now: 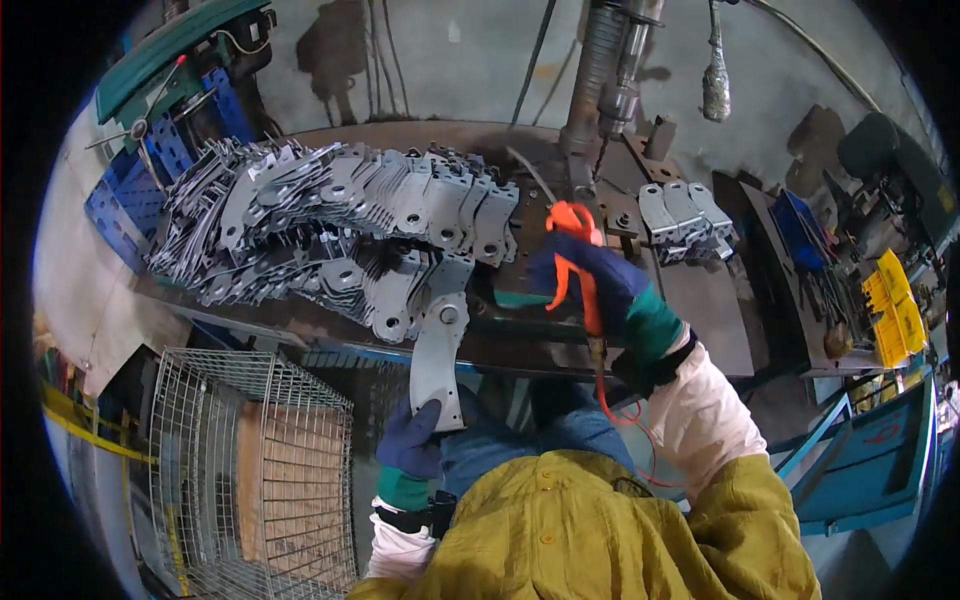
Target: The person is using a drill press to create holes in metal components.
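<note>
In a dark blue glove, my left hand point(408, 442) grips the lower end of a grey metal bracket point(436, 365). The bracket hangs past the bench's front edge, its upper end beside the stacked brackets point(350, 200). My right hand point(605, 275), gloved in dark blue too, is closed around an orange air blow gun point(572, 222). The gun's thin nozzle points up and left over the bench, and a red hose point(603, 392) runs down from its handle. Just beyond that hand stands a drill press with its chuck point(618, 104) and bit above a clamped fixture point(622, 220).
A few similar brackets point(685, 212) lie on the right of the bench. Below its left side stands a wire basket point(215, 356) with cardboard inside. A blue bin point(797, 228) and a yellow bin point(893, 310) sit at the far right. A foil-wrapped object point(716, 92) hangs above.
</note>
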`<move>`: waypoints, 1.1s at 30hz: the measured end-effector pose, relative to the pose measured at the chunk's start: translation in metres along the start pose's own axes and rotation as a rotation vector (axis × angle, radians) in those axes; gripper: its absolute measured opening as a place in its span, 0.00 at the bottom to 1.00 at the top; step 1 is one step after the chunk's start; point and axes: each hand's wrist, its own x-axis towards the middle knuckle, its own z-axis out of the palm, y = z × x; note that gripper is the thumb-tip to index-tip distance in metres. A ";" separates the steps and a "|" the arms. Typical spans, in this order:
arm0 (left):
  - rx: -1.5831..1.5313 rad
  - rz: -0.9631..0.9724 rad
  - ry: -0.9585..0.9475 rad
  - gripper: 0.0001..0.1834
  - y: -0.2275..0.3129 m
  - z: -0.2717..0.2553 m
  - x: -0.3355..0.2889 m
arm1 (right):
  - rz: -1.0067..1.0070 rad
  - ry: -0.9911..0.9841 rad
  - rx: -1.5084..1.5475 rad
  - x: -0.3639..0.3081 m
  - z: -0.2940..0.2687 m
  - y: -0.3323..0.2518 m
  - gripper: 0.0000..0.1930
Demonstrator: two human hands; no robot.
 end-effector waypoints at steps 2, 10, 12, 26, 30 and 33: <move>-0.017 0.030 0.000 0.26 0.002 -0.003 -0.002 | 0.036 0.100 0.087 0.008 0.029 -0.028 0.13; 0.053 0.096 0.148 0.26 0.001 -0.012 0.001 | 0.298 0.215 0.710 0.058 0.036 -0.021 0.20; 0.042 0.130 0.160 0.26 0.005 -0.014 -0.004 | 0.332 0.348 0.763 0.076 0.056 0.006 0.24; -0.026 0.217 0.186 0.25 0.007 -0.037 -0.003 | 0.407 0.542 1.061 0.111 0.086 0.054 0.29; 0.005 0.190 0.173 0.25 0.009 -0.019 -0.001 | 0.187 0.474 1.065 0.108 0.072 0.076 0.26; 0.041 0.160 0.191 0.25 0.010 -0.015 0.001 | 0.254 0.522 1.078 0.107 0.068 0.080 0.25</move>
